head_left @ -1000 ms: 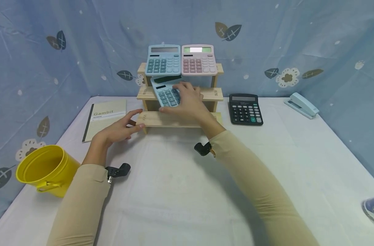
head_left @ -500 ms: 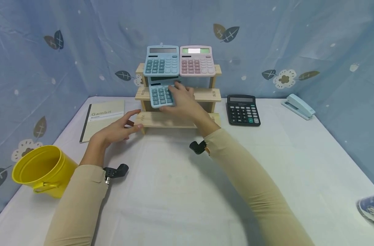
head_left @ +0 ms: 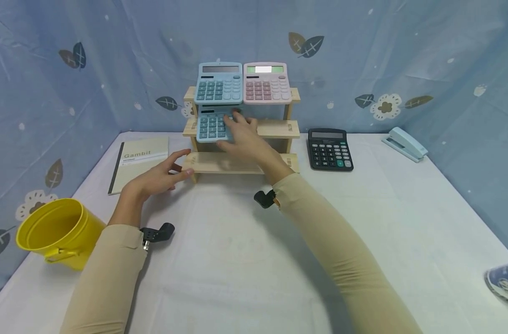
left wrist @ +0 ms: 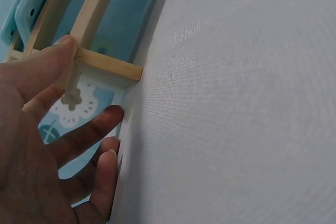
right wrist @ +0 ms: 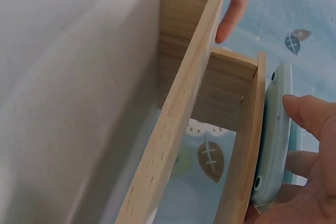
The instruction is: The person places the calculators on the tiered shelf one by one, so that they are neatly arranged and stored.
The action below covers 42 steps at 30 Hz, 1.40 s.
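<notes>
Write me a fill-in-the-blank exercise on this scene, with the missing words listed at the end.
1. The right grip holds a blue calculator at the ____ tier of the wooden stand.
2. The left grip is at one end of the stand's ____ tier.
3. On the top tier, another blue calculator sits beside a calculator whose colour is ____.
4. The bucket at the left of the head view is coloured ____.

Missing words: middle; bottom; pink; yellow.
</notes>
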{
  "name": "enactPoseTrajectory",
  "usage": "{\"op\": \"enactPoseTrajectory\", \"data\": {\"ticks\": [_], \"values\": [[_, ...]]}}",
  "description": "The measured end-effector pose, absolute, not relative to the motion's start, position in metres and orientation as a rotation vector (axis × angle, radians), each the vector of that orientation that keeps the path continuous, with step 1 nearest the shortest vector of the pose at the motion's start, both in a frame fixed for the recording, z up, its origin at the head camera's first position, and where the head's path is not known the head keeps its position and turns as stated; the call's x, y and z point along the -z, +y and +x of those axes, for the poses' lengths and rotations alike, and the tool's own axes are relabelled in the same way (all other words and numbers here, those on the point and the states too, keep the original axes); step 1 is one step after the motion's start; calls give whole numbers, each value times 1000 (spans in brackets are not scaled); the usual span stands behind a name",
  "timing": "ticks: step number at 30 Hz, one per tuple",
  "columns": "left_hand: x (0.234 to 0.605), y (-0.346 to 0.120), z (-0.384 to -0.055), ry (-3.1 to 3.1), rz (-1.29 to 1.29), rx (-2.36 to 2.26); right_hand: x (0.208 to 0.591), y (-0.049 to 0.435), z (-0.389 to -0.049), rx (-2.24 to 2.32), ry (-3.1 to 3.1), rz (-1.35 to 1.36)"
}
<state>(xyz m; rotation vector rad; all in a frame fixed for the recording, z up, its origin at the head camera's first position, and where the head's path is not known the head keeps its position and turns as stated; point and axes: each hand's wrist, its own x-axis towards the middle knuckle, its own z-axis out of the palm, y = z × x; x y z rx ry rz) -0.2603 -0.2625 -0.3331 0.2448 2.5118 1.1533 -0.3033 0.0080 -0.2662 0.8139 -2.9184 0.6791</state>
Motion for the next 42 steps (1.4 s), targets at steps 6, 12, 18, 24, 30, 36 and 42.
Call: {"op": "enactPoseTrajectory", "data": {"ticks": [6,12,18,24,30,36,42], "values": [[334,-263,-261,2504,239,-1152,268,6,-303,-691,-2906,821],[333,-262,-261,2519,253,-1151,268,4,-302,-695,-2910,783],[335,-264,-262,2510,261,-1152,269,1,-304,-661,-2901,771],[334,-264,-262,2501,267,-1152,271,2,-304,-665,-2873,782],[332,-262,-261,2503,274,-1155,274,3,-304,-672,-2859,777],[330,-260,-260,2514,265,-1139,274,0,-302,-678,-2861,735],[333,-262,-261,2529,260,-1115,276,-3,-301,-694,-2856,734]]}}
